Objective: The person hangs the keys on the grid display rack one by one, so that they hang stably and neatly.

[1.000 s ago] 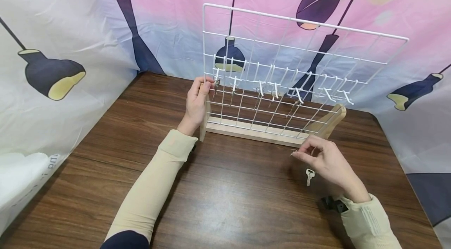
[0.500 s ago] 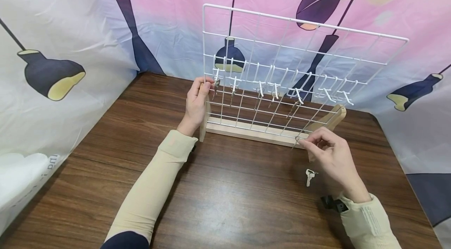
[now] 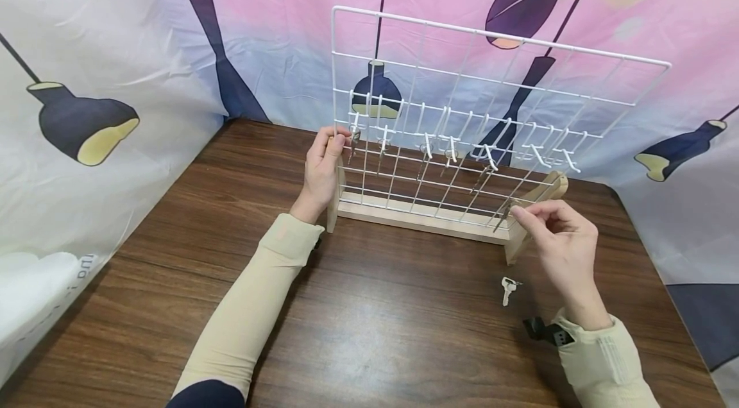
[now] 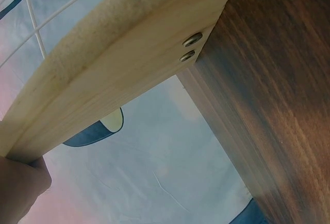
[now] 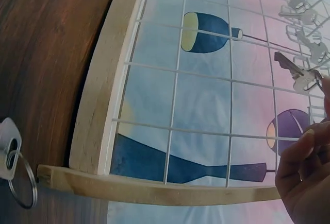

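A white wire grid rack (image 3: 501,78) on a wooden base (image 3: 421,220) stands upright, leaning back. My left hand (image 3: 323,164) grips its left side, where the wire edge meets the wooden end piece. Between thumb and fingertips my right hand (image 3: 560,241) pinches a key (image 3: 502,219) by its ring, in front of the grid's lower right part. The right wrist view shows this key (image 5: 299,74) close to the fingers, clear of the table. Another key (image 3: 508,290), with a ring, lies flat on the table in front of the rack's right foot.
White hooks run across the grid, and several on the left and middle carry hanging keys (image 3: 424,161). The two rightmost hooks (image 3: 538,156) hold none. Brown wooden table (image 3: 369,331) lies beneath; a printed curtain (image 3: 277,23) hangs behind. A white bag-like thing (image 3: 40,292) sits at left.
My right hand has risen and moved right with the pinched key, from low near the base to in front of the grid. The left hand and rack have stayed in place.
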